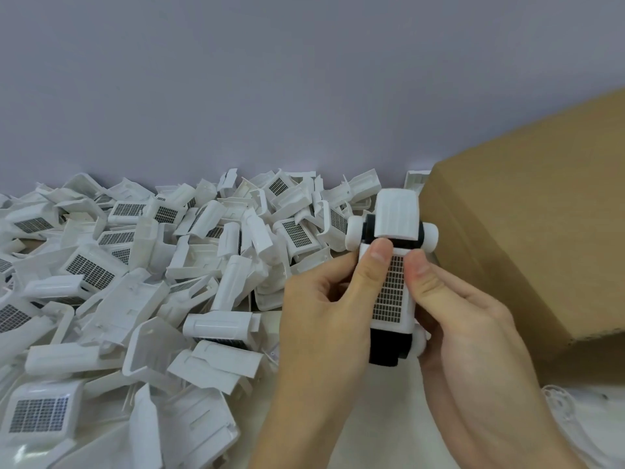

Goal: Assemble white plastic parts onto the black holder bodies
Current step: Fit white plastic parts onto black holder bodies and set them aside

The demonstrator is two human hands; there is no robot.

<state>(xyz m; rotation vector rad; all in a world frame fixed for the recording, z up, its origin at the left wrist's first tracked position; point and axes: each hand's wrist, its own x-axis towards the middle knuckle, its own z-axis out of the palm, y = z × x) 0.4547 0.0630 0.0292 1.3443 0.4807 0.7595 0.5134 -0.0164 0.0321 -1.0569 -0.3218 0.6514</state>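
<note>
Both hands hold one black holder body upright above the table, right of centre. A white part with a dark grid panel sits on its front, and a white ribbed cover sits at its top between two round white end caps. My left hand grips the left side, thumb pressing the top of the grid part. My right hand grips the right side, thumb on the grid part's right edge. The holder's back is hidden by my fingers.
A large heap of loose white plastic parts, many with grid panels, covers the table's left and centre. A brown cardboard box stands close on the right. A white moulded piece lies at the lower right. A plain grey wall rises behind.
</note>
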